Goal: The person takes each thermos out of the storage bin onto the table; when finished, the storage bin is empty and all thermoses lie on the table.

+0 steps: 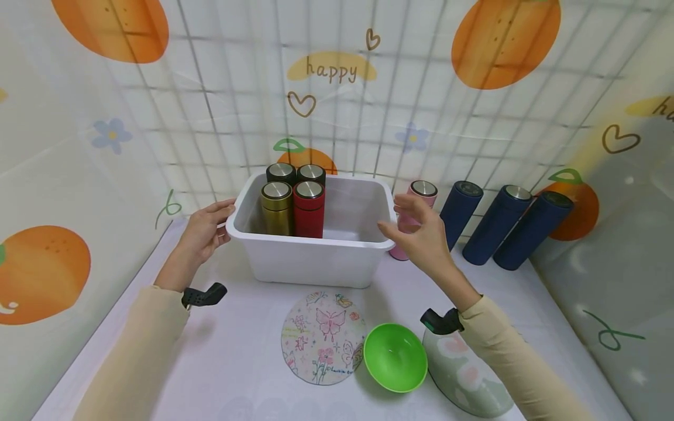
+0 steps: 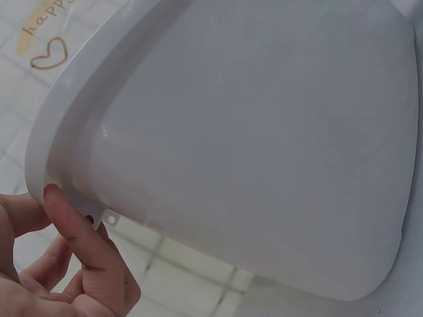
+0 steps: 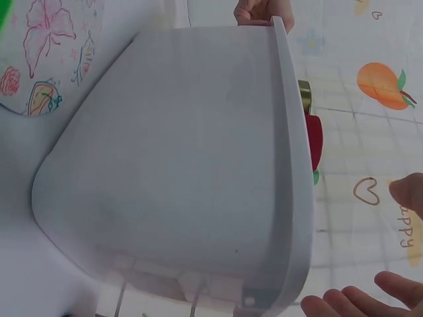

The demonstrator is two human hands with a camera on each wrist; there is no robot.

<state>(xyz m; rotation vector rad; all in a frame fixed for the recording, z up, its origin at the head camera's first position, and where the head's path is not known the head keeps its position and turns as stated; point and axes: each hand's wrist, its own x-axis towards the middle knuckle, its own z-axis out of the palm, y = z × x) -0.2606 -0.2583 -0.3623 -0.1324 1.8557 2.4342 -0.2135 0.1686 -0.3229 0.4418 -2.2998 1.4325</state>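
Note:
A white plastic bin [image 1: 316, 263] stands on the table with a gold bottle [image 1: 277, 219], a red bottle [image 1: 309, 219] and two black-topped bottles [image 1: 281, 171] in its left half. My left hand [image 1: 202, 234] pinches the bin's left rim, thumb in front and a finger behind, as the left wrist view shows. Over at the right end of the bin, my right hand [image 1: 425, 237] is held with thumb and fingers spread apart and nothing between them. Its fingers overlap a pink bottle [image 1: 430, 199] standing behind it in the head view.
Three dark blue bottles [image 1: 497, 225] stand tilted in view at the back right. In front of the bin lie a round mat with drawings [image 1: 321, 345], a green bowl [image 1: 396, 358] and a pale green floral dome-shaped thing [image 1: 466, 380]. Behind is a curtained wire grid [image 1: 237, 117].

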